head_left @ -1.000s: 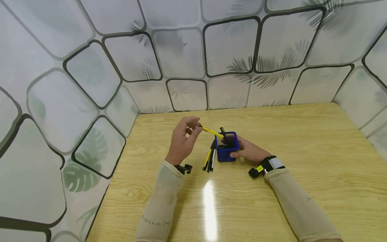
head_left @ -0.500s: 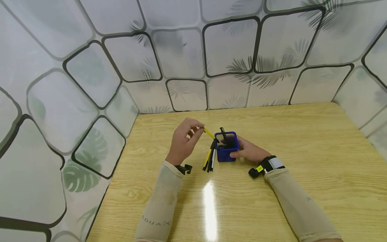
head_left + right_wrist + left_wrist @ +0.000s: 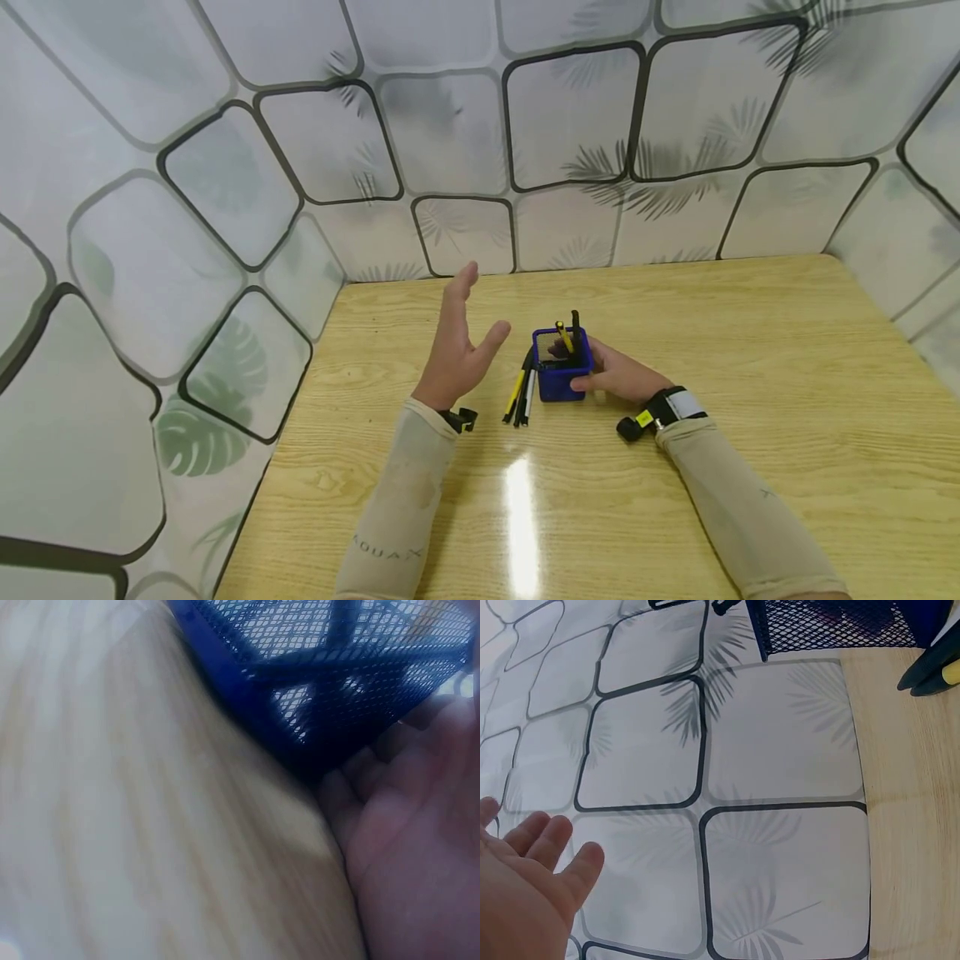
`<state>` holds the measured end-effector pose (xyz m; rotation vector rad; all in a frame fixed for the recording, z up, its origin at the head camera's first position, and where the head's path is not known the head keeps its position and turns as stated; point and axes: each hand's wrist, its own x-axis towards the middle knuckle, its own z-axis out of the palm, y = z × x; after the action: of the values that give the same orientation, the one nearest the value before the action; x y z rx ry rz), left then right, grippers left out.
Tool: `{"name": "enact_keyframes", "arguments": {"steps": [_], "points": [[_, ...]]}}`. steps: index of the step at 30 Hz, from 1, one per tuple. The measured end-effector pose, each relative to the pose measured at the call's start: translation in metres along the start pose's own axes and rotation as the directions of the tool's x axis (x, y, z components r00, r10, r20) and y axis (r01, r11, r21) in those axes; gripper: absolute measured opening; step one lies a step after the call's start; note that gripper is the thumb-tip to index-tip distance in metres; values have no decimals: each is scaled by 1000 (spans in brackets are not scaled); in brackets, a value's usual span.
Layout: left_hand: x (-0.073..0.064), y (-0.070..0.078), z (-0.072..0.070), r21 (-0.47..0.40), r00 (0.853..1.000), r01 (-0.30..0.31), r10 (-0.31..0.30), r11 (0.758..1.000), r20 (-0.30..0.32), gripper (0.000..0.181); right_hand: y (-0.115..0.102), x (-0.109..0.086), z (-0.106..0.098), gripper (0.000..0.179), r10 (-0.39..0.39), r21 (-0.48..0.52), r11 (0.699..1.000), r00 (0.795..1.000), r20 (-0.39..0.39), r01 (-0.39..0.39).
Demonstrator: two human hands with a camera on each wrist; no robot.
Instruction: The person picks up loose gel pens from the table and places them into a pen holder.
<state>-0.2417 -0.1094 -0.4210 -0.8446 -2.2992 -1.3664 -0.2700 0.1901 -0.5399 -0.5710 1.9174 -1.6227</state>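
Note:
My left hand [image 3: 453, 350] is held above the table left of the pen holder, thumb and fingers spread, with nothing in it. Its fingers [image 3: 577, 877] also show in the left wrist view. The blue mesh pen holder [image 3: 561, 387] stands upright on the table. My right hand [image 3: 622, 371] grips it from the right, thumb on the near side and fingers behind, partly hidden. A yellow pen [image 3: 564, 336] and a black pen [image 3: 576, 323] stick up out of it. Dark shapes show through the mesh [image 3: 300, 682] in the right wrist view.
Several pens [image 3: 517, 396], yellow, black and white, lie in a bunch just left of the holder; whether they lean on it I cannot tell. The wooden table [image 3: 750, 333] meets a patterned wall [image 3: 450, 150] at the back and left.
The yellow pen left my left hand's pinch and now stands in the pen holder. That hand's fingers have spread. The black pen in the holder has shifted right. My right hand stays put.

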Motion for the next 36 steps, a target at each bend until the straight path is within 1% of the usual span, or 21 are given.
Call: {"name": "enact_keyframes", "arguments": {"steps": [4,7,9,11,13,15,16,18,20,23,24,25,26,27,30,31,32,34,35,36], "points": [[0,-3,2,36,999,39,-40,999,21,73,0,0,0,88,-39,-18,999,999,4,39],[-1,-5,3,100,992,106,-112,989,56,64,0,1,0,77,-67,-33,997,998,2,67],[-2,-5,3,170,979,170,-186,971,86,52,0,1,0,75,-68,-39,997,998,-3,68],[-3,-5,3,250,954,239,-275,938,120,38,-1,0,1,75,-63,-37,997,998,-3,63],[-5,-6,3,343,922,283,-353,896,161,25,-2,-1,1,76,-52,-36,998,999,-4,52],[-6,-9,3,424,883,306,-421,852,207,19,-3,-2,2,77,-42,-32,999,999,-7,42],[-7,-10,3,459,864,309,-447,833,231,18,-4,-2,2,77,-38,-30,999,999,-9,37],[-7,-14,4,508,826,309,-492,804,276,19,-5,-2,3,78,-34,-17,999,999,-4,34],[-8,-18,6,537,776,320,-541,781,324,21,-5,-2,3,79,-34,-7,999,999,1,34],[-10,-23,10,555,686,342,-605,758,405,25,-5,-1,3,80,-39,9,999,999,9,39],[-11,-25,11,557,658,346,-619,755,430,28,-5,-1,2,80,-41,8,999,999,9,41],[-11,-27,13,558,635,348,-628,753,450,30,-5,0,2,80,-43,9,999,999,8,43],[-12,-29,14,560,615,351,-636,751,466,33,-4,0,2,80,-46,8,999,999,8,46],[-13,-31,16,557,599,357,-642,749,479,34,-4,0,1,80,-47,5,999,999,4,47],[-16,-36,20,553,555,380,-661,742,505,40,-3,1,1,80,-46,4,999,999,-1,46],[-16,-39,21,554,538,388,-669,737,514,42,-3,1,1,80,-47,0,999,999,-4,47],[-17,-41,23,558,515,397,-680,729,522,44,-3,0,2,80,-48,-2,999,999,-6,48],[-20,-46,25,561,478,411,-694,719,539,46,-3,0,2,80,-50,-2,999,999,-7,50],[-21,-48,27,563,464,415,-698,715,545,48,-3,0,2,80,-55,-4,998,998,-7,55],[-21,-51,28,566,454,416,-702,712,549,50,-4,0,2,80,-57,-7,998,998,-8,57]]}}
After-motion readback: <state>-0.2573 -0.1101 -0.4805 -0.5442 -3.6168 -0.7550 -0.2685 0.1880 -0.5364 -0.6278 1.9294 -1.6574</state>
